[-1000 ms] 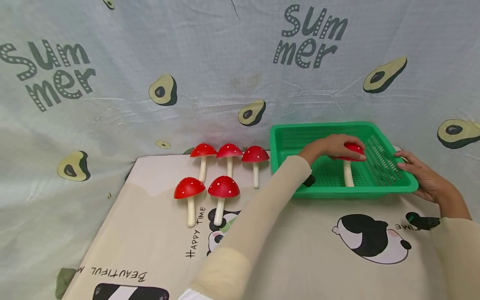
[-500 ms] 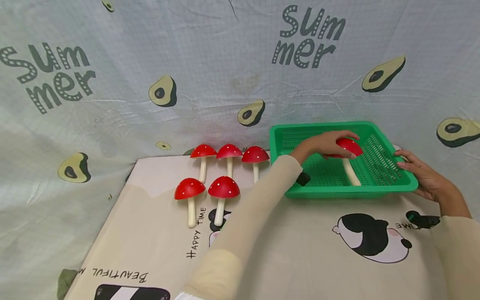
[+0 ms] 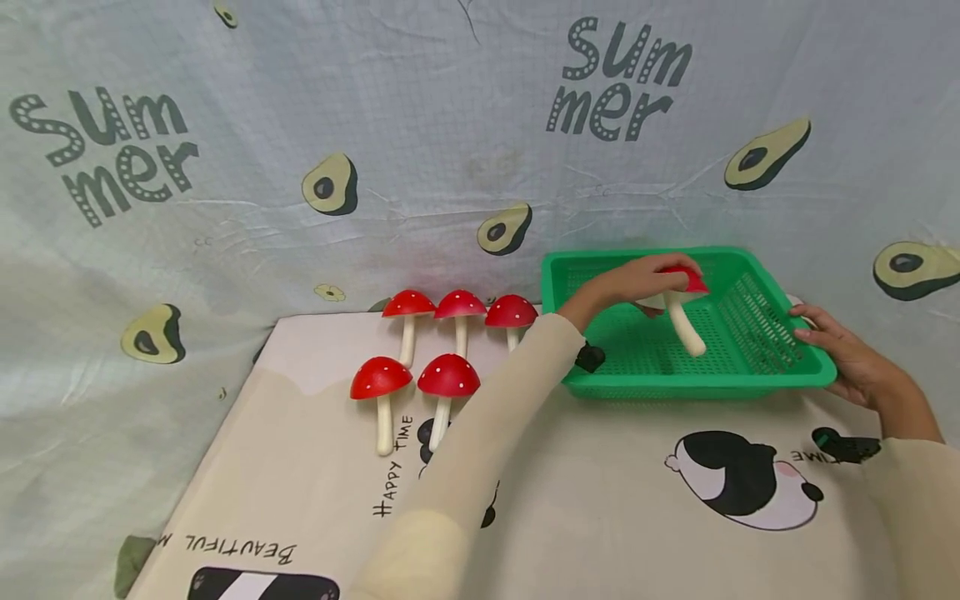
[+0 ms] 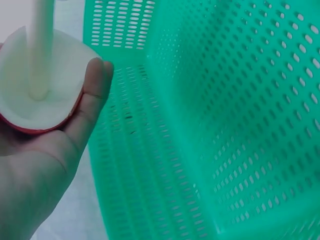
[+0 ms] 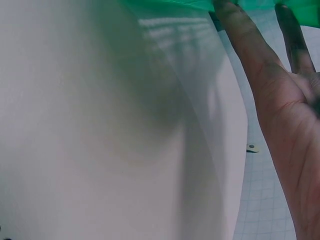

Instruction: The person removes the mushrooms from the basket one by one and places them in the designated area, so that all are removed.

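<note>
My left hand [image 3: 637, 279] grips a red-capped toy mushroom [image 3: 684, 327] by its cap, over the green plastic basket [image 3: 690, 382]. The mushroom's cream stem hangs down at a tilt towards the basket floor. From the left wrist view, the cap's white hollow underside [image 4: 62, 75] faces the camera, with fingers curled round its red edge. At the basket's right end, my right hand [image 3: 851, 358] holds the rim, fingertips over its edge. The right wrist view catches only a strip of green basket [image 5: 175, 4] beyond those fingers.
Several other red-capped mushrooms lie on the table left of the basket, in a back row [image 3: 459, 305] and a front pair [image 3: 381, 380]. A printed cloth wall [image 3: 412, 167] rises right behind the basket. Panda prints [image 3: 750, 479] mark the table cover.
My left hand has drawn the mushroom up and to the left; its stem, once upright with its foot near the basket's front, now tilts higher. The right hand stays on the rim.
</note>
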Tool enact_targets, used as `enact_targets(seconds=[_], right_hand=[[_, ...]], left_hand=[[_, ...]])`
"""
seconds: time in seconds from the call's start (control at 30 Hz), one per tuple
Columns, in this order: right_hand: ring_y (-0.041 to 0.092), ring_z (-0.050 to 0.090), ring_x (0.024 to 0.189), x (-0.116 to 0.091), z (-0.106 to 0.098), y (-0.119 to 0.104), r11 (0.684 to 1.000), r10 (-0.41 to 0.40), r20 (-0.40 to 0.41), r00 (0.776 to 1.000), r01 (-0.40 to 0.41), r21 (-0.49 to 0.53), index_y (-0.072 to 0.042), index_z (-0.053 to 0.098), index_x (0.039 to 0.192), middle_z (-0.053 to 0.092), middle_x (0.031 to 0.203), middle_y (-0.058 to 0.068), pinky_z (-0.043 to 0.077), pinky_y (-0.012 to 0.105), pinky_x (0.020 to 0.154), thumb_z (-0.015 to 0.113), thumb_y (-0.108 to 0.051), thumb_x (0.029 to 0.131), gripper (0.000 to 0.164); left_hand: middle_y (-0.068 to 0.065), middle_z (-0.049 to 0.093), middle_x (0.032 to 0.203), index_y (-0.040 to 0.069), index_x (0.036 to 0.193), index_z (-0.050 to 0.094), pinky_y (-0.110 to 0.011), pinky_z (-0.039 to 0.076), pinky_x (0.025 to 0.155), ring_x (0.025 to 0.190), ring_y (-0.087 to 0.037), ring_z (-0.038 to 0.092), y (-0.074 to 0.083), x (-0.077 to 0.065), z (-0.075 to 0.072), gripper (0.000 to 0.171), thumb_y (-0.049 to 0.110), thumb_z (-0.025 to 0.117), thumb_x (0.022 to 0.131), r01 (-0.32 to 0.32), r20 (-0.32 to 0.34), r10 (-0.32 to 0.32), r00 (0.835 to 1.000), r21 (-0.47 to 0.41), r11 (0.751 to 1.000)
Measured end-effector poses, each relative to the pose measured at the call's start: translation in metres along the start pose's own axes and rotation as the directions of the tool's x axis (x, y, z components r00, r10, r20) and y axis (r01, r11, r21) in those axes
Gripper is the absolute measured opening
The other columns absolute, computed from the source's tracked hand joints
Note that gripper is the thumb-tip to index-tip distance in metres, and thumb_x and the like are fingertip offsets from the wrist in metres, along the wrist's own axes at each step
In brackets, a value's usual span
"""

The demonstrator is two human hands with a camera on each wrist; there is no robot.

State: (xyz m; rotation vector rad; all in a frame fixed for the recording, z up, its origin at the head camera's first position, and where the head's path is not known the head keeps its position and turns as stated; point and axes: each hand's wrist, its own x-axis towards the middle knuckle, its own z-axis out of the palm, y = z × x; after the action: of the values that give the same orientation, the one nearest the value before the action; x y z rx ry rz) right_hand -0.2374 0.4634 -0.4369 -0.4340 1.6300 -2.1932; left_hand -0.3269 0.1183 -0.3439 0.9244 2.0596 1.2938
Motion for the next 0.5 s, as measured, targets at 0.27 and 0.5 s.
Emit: enact_targets(seconds=[0.27, 0.5], right_hand=[[0.018, 0.071, 0.094, 0.000, -0.002, 0.004, 1.000, 0.000, 0.023, 1.000, 0.000, -0.020, -0.027, 0.048, 0.133, 0.056, 0.121, -0.004, 0.062, 0.036, 0.070, 0.026, -0.002, 0.110, 0.040], [0.018, 0.070, 0.096, 0.001, -0.003, 0.002, 0.999, -0.006, 0.039, 0.999, 0.008, -0.047, -0.026, 0.048, 0.136, 0.052, 0.126, -0.008, 0.062, 0.037, 0.072, 0.026, -0.002, 0.110, 0.041]], left_hand=[[-0.005, 0.053, 0.120, 0.020, 0.131, 0.050, -0.035, 0.048, 0.058, 0.082, -0.030, 0.057, 0.008, -0.024, -0.010, 0.029, 0.023, 0.039, 0.105, -0.002, 0.008, 0.003, 1.000, -0.032, 0.999], [-0.005, 0.051, 0.126, 0.019, 0.134, 0.047, -0.037, 0.052, 0.061, 0.094, -0.025, 0.059, 0.015, -0.043, -0.016, 0.026, 0.028, 0.042, 0.109, -0.053, 0.011, 0.052, 0.999, 0.026, 0.998]])
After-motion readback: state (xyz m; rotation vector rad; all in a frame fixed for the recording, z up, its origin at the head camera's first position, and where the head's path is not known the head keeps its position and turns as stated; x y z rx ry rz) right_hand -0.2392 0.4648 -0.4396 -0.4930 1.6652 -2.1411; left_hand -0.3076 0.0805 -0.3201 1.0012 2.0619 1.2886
